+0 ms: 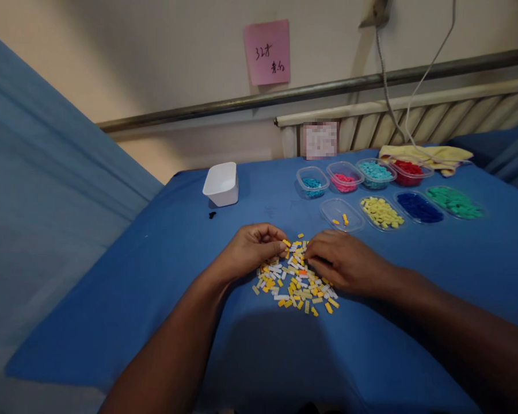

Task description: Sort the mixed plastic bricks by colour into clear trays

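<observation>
A heap of small yellow, white and orange bricks (296, 282) lies on the blue cloth. My left hand (252, 247) rests at the heap's left edge, fingers curled and pinched together on small bricks at its top. My right hand (343, 259) lies palm down on the heap's right side, fingers bent inward among the pieces. What either hand holds is too small to make out.
A white square tub (221, 184) stands at the back left, a small black piece (212, 215) near it. Several clear trays sit at the back right with sorted bricks: yellow (382, 211), dark blue (418, 207), green (455, 201), pink (344, 181), red (408, 171). A yellow cloth (427, 154) lies behind.
</observation>
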The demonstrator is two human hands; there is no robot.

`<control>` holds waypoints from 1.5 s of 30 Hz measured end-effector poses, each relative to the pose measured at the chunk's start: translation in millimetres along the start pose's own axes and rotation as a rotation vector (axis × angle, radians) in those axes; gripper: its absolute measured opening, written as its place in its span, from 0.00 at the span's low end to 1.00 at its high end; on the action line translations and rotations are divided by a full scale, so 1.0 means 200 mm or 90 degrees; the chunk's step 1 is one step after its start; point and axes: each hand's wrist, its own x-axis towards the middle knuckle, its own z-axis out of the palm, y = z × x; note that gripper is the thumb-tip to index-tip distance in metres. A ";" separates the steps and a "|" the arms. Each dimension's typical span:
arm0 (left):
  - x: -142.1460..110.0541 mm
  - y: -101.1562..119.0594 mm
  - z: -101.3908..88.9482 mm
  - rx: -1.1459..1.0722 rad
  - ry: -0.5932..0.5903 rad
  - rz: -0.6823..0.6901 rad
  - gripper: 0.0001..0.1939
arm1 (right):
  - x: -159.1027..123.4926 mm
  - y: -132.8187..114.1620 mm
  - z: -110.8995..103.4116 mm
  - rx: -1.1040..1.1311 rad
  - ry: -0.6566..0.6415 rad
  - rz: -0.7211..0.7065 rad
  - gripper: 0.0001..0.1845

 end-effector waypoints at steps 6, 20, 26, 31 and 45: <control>0.03 -0.04 0.12 -0.203 0.027 -0.040 0.22 | 0.00 -0.04 0.00 0.181 0.202 0.115 0.06; 0.01 -0.05 0.29 -0.128 0.172 0.077 0.15 | 0.02 -0.04 0.06 0.230 0.306 0.140 0.06; 0.02 -0.08 0.31 0.007 0.155 0.144 0.09 | 0.02 0.01 0.08 0.316 0.324 0.220 0.07; 0.05 -0.09 0.29 0.048 0.091 0.183 0.11 | 0.03 0.01 0.05 0.438 0.286 0.280 0.10; 0.03 -0.03 -0.01 0.523 -0.048 0.276 0.12 | -0.08 0.49 -0.08 -0.150 0.248 0.236 0.16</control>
